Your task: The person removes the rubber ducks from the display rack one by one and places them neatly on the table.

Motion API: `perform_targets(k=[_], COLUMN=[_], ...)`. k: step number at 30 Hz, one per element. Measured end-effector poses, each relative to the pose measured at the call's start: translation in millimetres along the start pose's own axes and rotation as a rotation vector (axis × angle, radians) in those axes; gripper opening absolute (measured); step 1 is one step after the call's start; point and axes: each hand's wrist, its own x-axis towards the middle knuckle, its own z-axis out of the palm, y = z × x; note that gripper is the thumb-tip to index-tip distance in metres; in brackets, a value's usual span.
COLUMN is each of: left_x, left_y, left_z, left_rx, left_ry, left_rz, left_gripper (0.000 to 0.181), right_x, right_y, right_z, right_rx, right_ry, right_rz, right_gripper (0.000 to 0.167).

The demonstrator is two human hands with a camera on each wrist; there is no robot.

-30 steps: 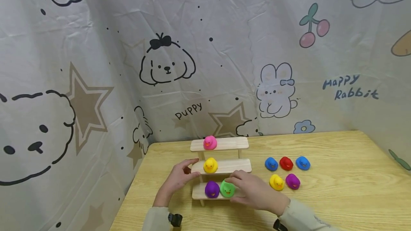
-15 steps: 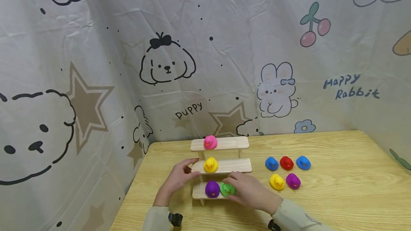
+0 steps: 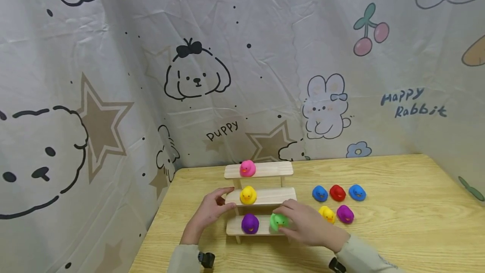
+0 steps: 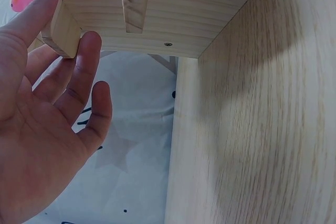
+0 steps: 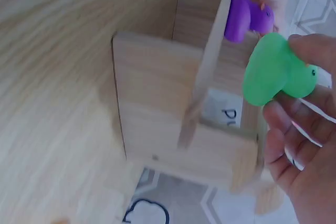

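A small three-tier wooden shelf [image 3: 265,197] stands on the table. My left hand [image 3: 210,209] pinches the left end of its middle board, thumb on one face and fingers on the other in the left wrist view. Between the thumb and fingers of my right hand [image 3: 308,224] is a green rubber duck [image 5: 275,72], at the right part of the bottom board; the right wrist view shows it apart from the board. A purple duck [image 3: 250,224] sits left on that board. On the middle board is a yellow duck [image 3: 248,195], on the top board a pink duck [image 3: 248,168].
Right of the shelf, several ducks lie on the wooden table [image 3: 409,222]: two blue, one red duck [image 3: 337,193], one yellow and one magenta duck [image 3: 345,214]. My right hand partly covers that yellow duck. A printed curtain [image 3: 265,75] hangs behind.
The green duck has moved right with my right hand, away from the purple duck, opening a gap between them. My left hand has stayed on the middle board.
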Motion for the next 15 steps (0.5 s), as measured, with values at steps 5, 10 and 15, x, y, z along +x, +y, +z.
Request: perform_targets(k=[5,10,15], left_x=[0.7,0.9,0.9], left_y=[-1.5,-2.5,-1.9], left_z=[0.2,0.1,-0.4], left_rx=[0.003,0.0,-0.003], left_ry=[-0.004,-0.004,-0.008], left_rz=[-0.006,-0.022,-0.01], left_gripper=[0.053,0.053,0.052], right_x=[-14.1,-29.5,-48.2], right_y=[12.3,27.6,45.0], right_z=[-16.3,-34.9,-49.2], right_rx=[-0.014,-0.042,-0.091], right_ry=[0.135,0.207,0.21], right_rz=[-0.083,-0.1,-0.028], right_gripper=[0.034,0.036,0.039])
